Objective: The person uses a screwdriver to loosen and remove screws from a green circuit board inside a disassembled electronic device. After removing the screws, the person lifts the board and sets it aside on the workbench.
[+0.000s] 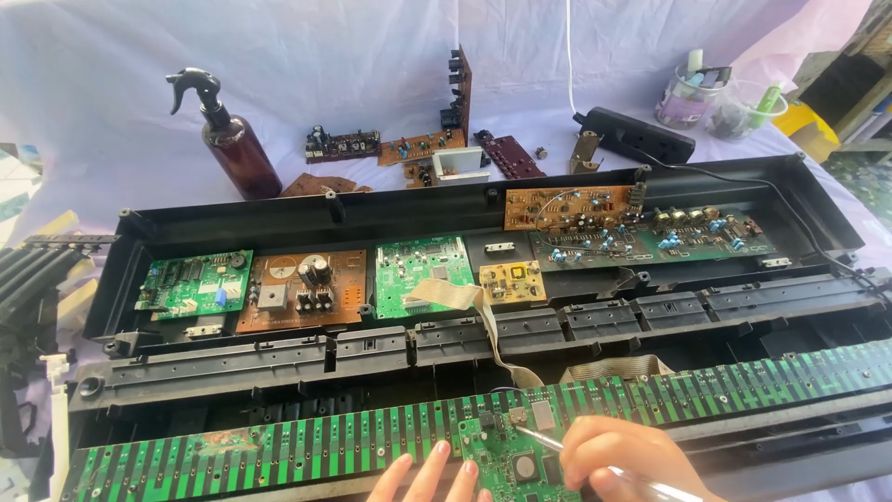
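Right hand (609, 457) at the bottom edge, fingers closed around a thin metal probe (595, 460) held like a pen; its tip sits on the small green circuit board (516, 455), close to the fine parts near that board's top edge. Left hand (429, 476) holds nothing, fingertips spread and pressing on the long green key-contact strip (279, 446) just beside the board. Risks, as I judge them: the metal tip slips and bridges neighbouring pins or scratches a trace; the board shifts under pressure, since only fingertips steady it. Beige ribbon cable (488, 330) runs up to the boards in the black keyboard case (279, 216); a tug could strain it.
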